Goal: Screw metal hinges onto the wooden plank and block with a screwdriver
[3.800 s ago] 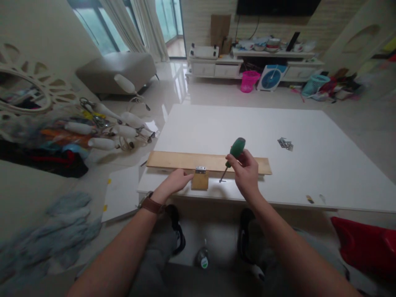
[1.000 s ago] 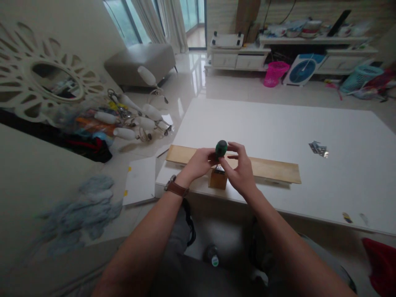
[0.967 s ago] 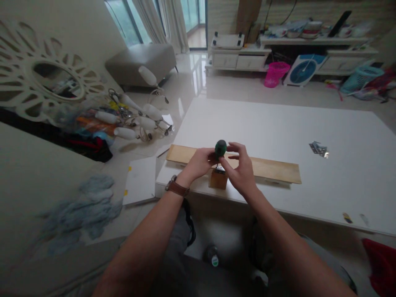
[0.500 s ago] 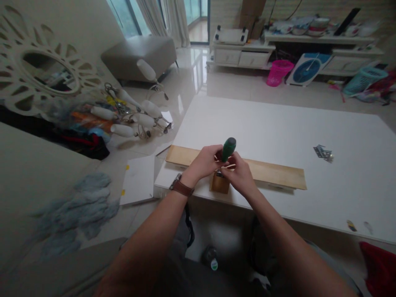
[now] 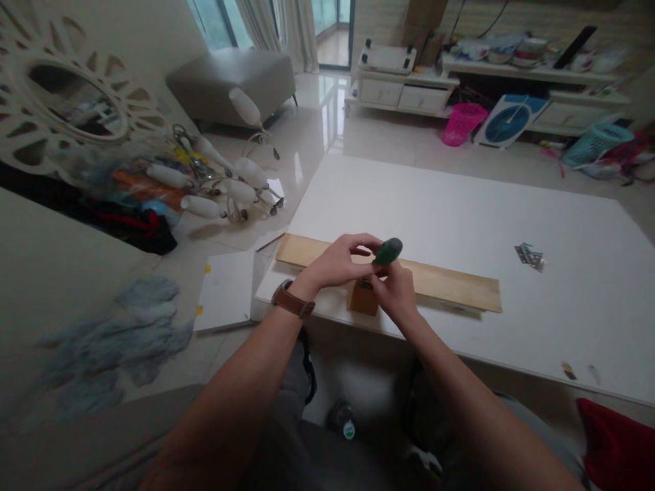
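1. Centre frame, our right hand (image 5: 395,294) has its grip wrapped round the green-handled screwdriver (image 5: 387,251), tilted over the small wooden block (image 5: 359,302) at the white tabletop's (image 5: 434,198) near edge.
2. Our left hand (image 5: 338,264) arches beside it; its grip we cannot tell.

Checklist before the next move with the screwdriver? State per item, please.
1. Right hand grips green-handled screwdriver: ok.
2. Screwdriver upright: not ok, handle leans right.
3. Tip seated: cannot tell, hands cover it.
4. Left hand steadies small brown wooden block: cannot tell.
5. Long pale wooden plank wholly on white table: ok.
6. Loose metal hinges lie apart from hands: ok.
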Tool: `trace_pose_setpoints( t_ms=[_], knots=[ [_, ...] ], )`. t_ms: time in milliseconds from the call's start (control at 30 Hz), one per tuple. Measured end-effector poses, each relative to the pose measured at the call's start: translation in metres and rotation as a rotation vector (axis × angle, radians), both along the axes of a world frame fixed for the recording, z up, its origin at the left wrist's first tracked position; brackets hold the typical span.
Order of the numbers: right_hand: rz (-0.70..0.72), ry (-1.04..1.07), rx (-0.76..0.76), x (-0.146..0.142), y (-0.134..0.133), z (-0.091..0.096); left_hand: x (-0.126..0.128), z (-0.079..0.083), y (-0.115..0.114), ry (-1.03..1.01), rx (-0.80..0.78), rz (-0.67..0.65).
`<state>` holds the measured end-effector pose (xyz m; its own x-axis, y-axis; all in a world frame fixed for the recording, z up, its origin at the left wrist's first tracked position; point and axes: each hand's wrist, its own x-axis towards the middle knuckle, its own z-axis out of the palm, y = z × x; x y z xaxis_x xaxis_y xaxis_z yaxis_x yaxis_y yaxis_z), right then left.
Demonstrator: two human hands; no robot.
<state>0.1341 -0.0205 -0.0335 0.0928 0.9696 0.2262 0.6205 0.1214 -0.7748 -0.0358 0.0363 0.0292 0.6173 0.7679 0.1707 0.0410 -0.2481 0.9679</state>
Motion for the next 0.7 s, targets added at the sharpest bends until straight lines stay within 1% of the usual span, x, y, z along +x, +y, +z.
trace_pose_setpoints(
  t_ms=[67,133,200,267,367,467,567,700],
  knots=[
    [0.001,-0.031,0.012,0.001,-0.001,-0.001,-0.003,0.002,0.0,-0.05,-0.051,-0.06],
    [0.018,-0.039,0.015,0.0,-0.001,0.001,-0.004,0.002,0.001,-0.102,-0.096,-0.069],
    [0.044,-0.012,0.009,-0.001,-0.001,0.004,-0.003,0.001,0.002,-0.151,-0.126,-0.034],
    [0.057,0.024,0.003,-0.003,0.0,0.008,0.0,0.0,0.004,-0.17,-0.118,0.029],
    [0.024,0.033,0.004,-0.004,0.002,0.013,0.005,-0.001,0.005,-0.145,-0.057,0.126],
    [-0.002,0.011,-0.002,-0.005,0.002,0.015,0.008,0.001,0.005,-0.089,-0.014,0.162],
    [0.0,0.01,0.001,-0.005,0.0,0.014,0.009,0.004,0.002,-0.07,0.018,0.144],
    [-0.006,0.008,0.009,-0.006,-0.003,0.011,0.007,0.008,0.0,-0.137,0.002,0.034]
  ],
)
